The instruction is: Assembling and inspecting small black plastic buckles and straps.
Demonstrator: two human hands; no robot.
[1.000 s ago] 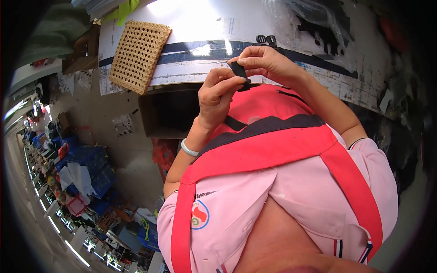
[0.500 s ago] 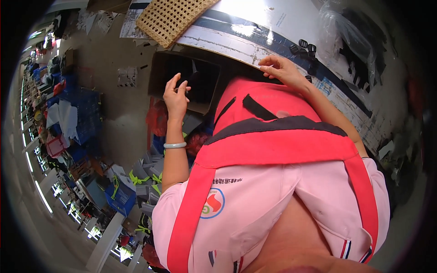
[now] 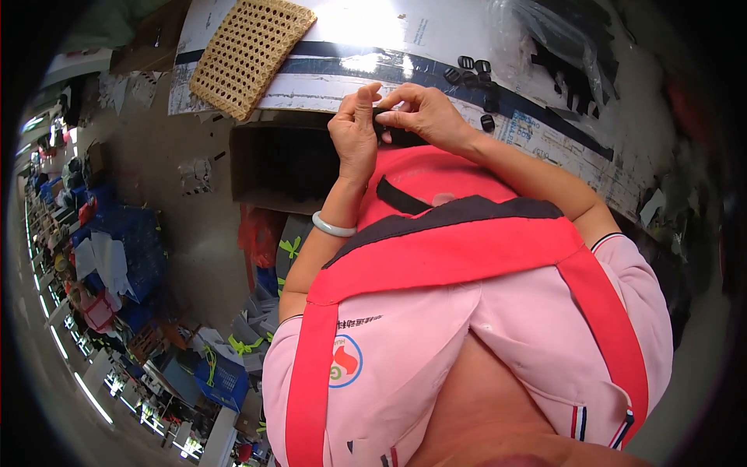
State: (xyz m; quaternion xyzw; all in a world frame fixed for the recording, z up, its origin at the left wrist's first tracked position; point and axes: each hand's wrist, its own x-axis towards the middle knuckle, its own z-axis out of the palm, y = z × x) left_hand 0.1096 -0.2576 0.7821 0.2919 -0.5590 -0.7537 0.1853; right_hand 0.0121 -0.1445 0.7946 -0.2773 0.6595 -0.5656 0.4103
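My left hand (image 3: 355, 132) and my right hand (image 3: 428, 117) meet over the table's front edge, just above my red apron (image 3: 459, 245). Their fingertips are pinched together around a small black piece (image 3: 380, 114). Fingers cover most of it, so its exact kind stays hidden. Dark material or shadow lies right below the hands. A short black strap (image 3: 401, 196) rests on the apron's front. To the right of my right hand, several black plastic buckles (image 3: 471, 75) lie loose on the white table (image 3: 350, 82).
A woven cane panel (image 3: 249, 58) overhangs the table's left edge. Below it stands an open cardboard box (image 3: 268, 204) with a dark inside. Clear plastic and black straps (image 3: 572, 78) lie at the table's right. Blue crates (image 3: 128, 249) stand on the floor at left.
My left hand has come up and right from over the box to meet my right hand. The right hand has moved left. Both now pinch a small black piece. The view has shifted.
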